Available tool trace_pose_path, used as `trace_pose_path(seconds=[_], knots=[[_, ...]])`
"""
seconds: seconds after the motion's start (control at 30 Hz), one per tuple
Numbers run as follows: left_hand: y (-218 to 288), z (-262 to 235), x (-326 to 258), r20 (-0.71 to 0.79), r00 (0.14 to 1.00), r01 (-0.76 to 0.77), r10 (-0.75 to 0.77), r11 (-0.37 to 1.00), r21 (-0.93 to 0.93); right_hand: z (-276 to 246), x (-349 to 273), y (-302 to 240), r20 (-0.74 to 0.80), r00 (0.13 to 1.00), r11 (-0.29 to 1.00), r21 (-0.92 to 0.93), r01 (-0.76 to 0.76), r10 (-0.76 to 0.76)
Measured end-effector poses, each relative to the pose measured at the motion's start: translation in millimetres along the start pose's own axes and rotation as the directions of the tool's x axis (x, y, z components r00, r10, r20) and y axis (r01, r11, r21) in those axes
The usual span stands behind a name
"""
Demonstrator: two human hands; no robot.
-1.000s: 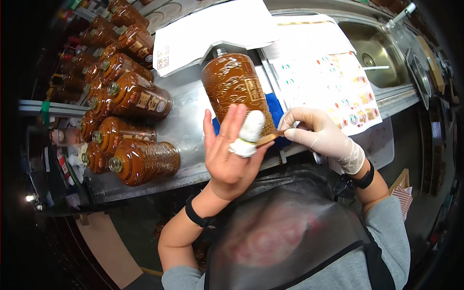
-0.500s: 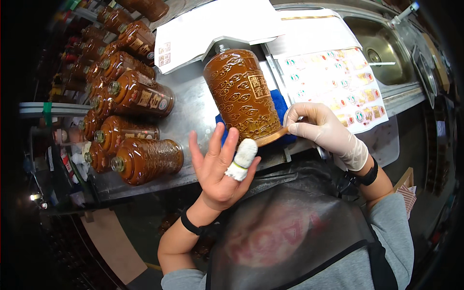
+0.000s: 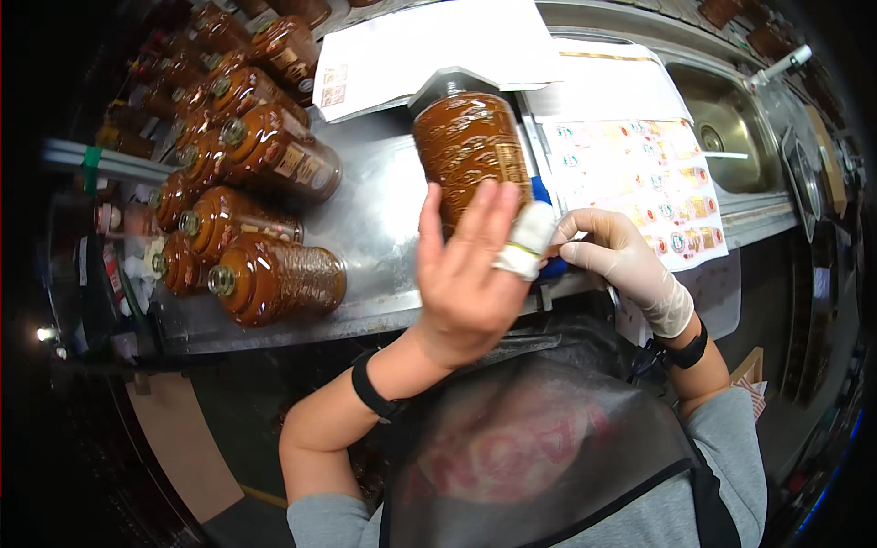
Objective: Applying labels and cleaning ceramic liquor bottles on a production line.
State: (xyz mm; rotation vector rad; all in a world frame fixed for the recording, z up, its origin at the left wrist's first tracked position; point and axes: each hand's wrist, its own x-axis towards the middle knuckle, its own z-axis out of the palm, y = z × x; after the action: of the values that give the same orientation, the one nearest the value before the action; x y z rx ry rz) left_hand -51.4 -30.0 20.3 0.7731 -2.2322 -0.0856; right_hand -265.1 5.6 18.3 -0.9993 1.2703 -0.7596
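A brown glazed bottle (image 3: 466, 137) with raised cloud patterns lies on its side on a blue cloth (image 3: 541, 194), its neck pointing away from me. Across the bottle's near end spreads my left hand (image 3: 470, 288), fingers stretched out flat and one finger wrapped in a white cover (image 3: 528, 239). It hides the bottle's base. My right hand (image 3: 626, 256), in a pale glove, is closed in a pinch beside that base. Its thumb and forefinger hold the end of a narrow tan strip (image 3: 554, 247), most of which is hidden.
Several similar brown bottles (image 3: 283, 279) lie crowded on the metal table (image 3: 375, 265) at left. White paper sheets (image 3: 438, 55) lie beyond the bottle. To the right are a sheet of colourful stickers (image 3: 658, 183) and a steel sink (image 3: 731, 110).
My left hand has moved right and away from me, from beside the bottle's base to over it. My right hand keeps its pinch. The whole view has shifted slightly.
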Motion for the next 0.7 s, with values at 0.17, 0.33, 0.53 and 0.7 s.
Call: trace_pose_path(seconds=[0.17,0.33,0.53,0.7], knots=[[-16.1,-7.5,-25.2,-0.03,0.992,0.113,-0.121,0.974,-0.198,-1.4,-3.0,0.1,0.018,0.993,0.991,-0.072,0.116,-0.115],[-21.4,-25.1,-54.7,0.025,0.995,0.098,-0.095,0.98,-0.174,-2.1,-3.4,-4.6,0.001,1.0,0.999,-0.021,0.03,-0.03],[-14.6,-28.6,-51.6,0.09,0.994,0.076,-0.067,0.993,-0.095,-1.3,0.9,0.0,0.0,0.999,0.998,-0.026,0.052,-0.052],[-4.1,-25.4,-26.2,0.104,0.994,-0.018,0.019,1.0,-0.011,-2.9,2.0,3.3,0.023,0.996,0.997,-0.012,0.081,-0.081]])
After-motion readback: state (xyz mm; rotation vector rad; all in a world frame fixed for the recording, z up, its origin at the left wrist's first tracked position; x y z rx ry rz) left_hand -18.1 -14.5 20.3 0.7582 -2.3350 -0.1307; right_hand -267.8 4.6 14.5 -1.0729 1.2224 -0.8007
